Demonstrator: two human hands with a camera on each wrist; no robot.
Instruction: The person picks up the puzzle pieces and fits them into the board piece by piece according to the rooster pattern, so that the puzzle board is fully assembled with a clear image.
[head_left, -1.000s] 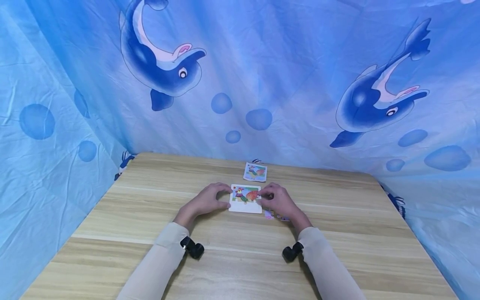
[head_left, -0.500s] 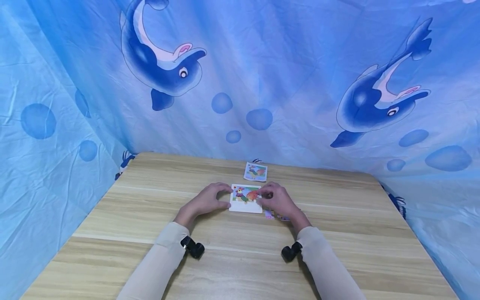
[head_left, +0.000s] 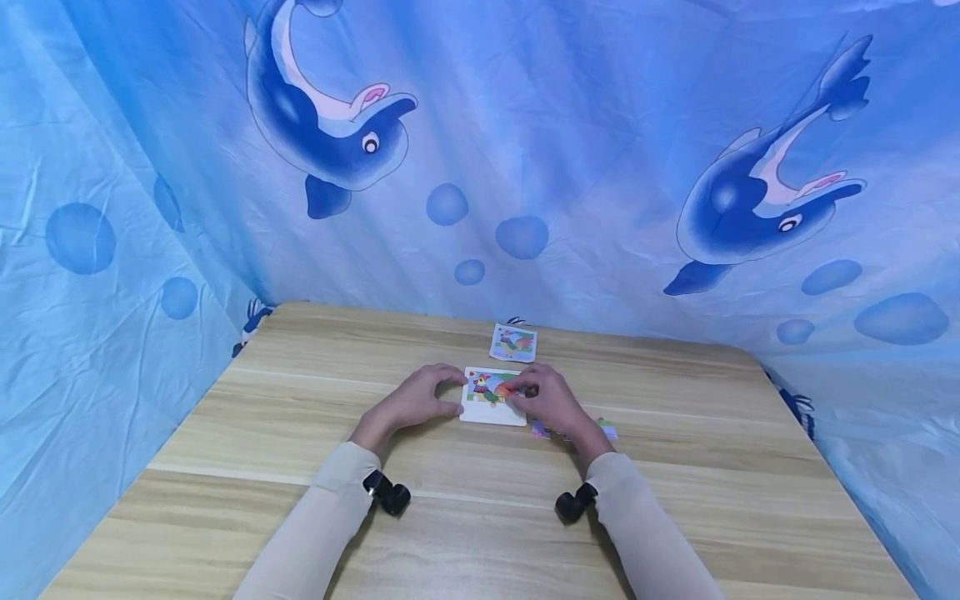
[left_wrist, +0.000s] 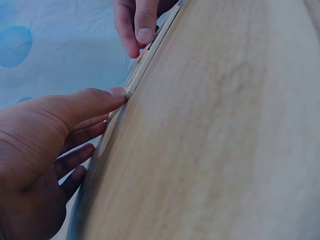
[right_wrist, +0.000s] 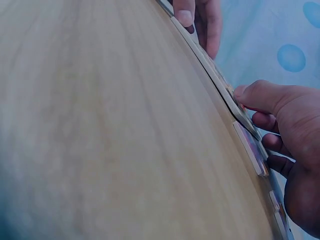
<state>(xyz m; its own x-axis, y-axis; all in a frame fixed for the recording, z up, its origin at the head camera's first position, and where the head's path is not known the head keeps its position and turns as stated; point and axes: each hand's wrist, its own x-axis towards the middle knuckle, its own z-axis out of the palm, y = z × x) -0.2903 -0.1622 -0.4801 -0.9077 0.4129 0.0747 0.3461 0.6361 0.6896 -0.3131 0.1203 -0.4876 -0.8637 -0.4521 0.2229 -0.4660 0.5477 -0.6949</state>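
Observation:
A small white-framed jigsaw puzzle board lies on the wooden table, a bright bird picture across its upper part and a plain white strip below. My left hand holds the board's left edge, thumb near the lower corner and forefinger near the upper one. Over the board's right half, my right hand pinches at an orange puzzle piece with thumb and forefinger, largely hidden by the fingertips. In the right wrist view, the right thumb touches the board's top side. The left thumb meets the board's edge in the left wrist view.
A square picture card with the same bird lies just behind the board. Loose puzzle pieces sit by the right wrist, partly covered by it. A blue dolphin-print curtain hangs behind the table.
My right fingertips have slid a little left, further over the board's picture. More of the loose pieces shows beside the right wrist. The left hand keeps its place at the board.

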